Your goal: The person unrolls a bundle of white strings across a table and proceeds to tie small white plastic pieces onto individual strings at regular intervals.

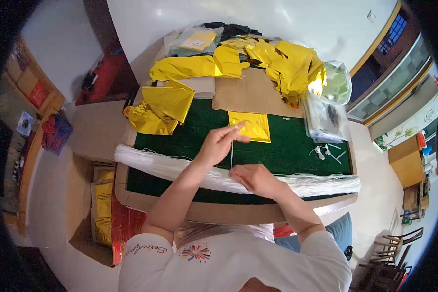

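A long bundle of white strings [321,186] lies across the near side of the green table mat [207,117]. A thin white strand [231,155] runs upright between my two hands. At its upper end is my left hand [221,144], its fingers closed together and pointing right, just in front of a flat gold foil packet [258,128]. My right hand [258,179] is over the middle of the bundle, with fingers curled around the lower end of the strand. The right fingertips are slightly blurred.
Crumpled gold foil bags [294,68] and a folded gold sheet [173,104] lie at the back and left, around a cardboard piece [246,90]. Clear plastic bags [326,119] and small white pieces [320,153] are at the right. A cardboard box [85,204] stands left of the table.
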Motion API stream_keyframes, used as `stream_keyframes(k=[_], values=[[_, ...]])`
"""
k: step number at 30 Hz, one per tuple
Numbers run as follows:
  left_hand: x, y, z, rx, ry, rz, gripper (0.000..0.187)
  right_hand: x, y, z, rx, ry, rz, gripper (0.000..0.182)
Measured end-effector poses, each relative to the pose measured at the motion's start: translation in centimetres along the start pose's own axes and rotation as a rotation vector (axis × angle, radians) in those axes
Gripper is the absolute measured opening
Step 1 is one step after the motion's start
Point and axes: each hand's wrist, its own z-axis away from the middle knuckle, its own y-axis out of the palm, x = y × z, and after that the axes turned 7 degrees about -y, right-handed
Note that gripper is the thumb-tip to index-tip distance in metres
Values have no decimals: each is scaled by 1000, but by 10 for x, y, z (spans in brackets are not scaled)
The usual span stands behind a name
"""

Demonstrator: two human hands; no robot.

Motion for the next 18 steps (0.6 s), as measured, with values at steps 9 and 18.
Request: stream_keyframes(k=[9,18], values=[[4,8,13,462,-129,289,33,-14,-17,9,-232,81,119,13],[-7,15,17,478,-230,87,34,-12,-24,4,-470,95,88,8]])
